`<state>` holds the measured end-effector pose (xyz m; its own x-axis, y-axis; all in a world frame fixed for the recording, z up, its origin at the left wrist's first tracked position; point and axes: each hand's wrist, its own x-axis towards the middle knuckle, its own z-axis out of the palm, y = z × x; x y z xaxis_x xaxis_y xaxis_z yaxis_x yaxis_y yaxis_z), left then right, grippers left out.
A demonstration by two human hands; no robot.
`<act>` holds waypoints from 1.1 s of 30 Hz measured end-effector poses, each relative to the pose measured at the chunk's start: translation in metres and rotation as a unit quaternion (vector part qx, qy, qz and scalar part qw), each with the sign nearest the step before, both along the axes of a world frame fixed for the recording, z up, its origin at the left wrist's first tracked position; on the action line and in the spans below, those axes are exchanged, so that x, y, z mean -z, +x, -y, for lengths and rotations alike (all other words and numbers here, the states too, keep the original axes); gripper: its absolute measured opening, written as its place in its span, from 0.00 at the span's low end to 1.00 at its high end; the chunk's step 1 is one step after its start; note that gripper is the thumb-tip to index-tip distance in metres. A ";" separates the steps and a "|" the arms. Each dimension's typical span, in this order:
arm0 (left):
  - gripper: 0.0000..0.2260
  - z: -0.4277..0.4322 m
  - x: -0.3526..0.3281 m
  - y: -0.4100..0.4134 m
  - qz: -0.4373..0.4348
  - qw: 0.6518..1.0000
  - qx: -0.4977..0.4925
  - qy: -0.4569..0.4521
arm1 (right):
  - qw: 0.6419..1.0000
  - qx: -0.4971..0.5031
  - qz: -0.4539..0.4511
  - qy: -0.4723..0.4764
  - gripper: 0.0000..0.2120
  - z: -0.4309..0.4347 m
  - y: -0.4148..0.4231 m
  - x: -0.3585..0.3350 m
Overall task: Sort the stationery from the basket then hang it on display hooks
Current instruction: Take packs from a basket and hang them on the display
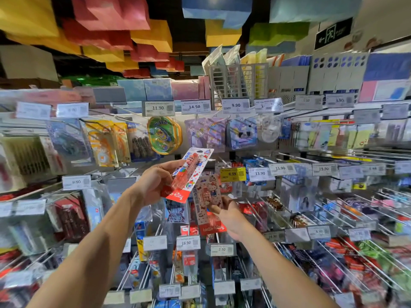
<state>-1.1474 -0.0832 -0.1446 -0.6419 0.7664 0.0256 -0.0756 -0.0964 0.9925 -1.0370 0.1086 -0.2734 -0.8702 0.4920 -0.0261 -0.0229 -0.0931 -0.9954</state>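
Reaching up from the bottom edge, the left forearm (93,252) and right forearm (280,270) are seen stretched toward a stationery wall display. A Hello Kitty blister card with a red base (191,174) is gripped by its left edge in the left hand (155,183) and is held tilted, raised in front of the hooks. A second, pink-beige Hello Kitty card (206,196) is pinched at its lower right side by the right hand (229,213), just below and beside the first. Behind both cards, packaged goods are hung on wire display hooks (264,158) fitted with price tags, among them a yellow 9.99 tag (232,174). Coloured paper blocks (111,12) are suspended overhead, and much of the shelving is blurred.
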 end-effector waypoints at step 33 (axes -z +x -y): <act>0.37 -0.010 0.027 0.004 -0.110 0.992 -0.018 0.061 | 0.969 0.021 -0.203 0.142 0.10 0.046 -0.003 -0.048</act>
<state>-1.1435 -0.0735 -0.1719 -0.6380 0.7252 0.2590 0.1478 -0.2148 0.9654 -1.0400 0.0631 -0.2254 -0.7591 0.4652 0.4554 -0.4153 0.1927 -0.8890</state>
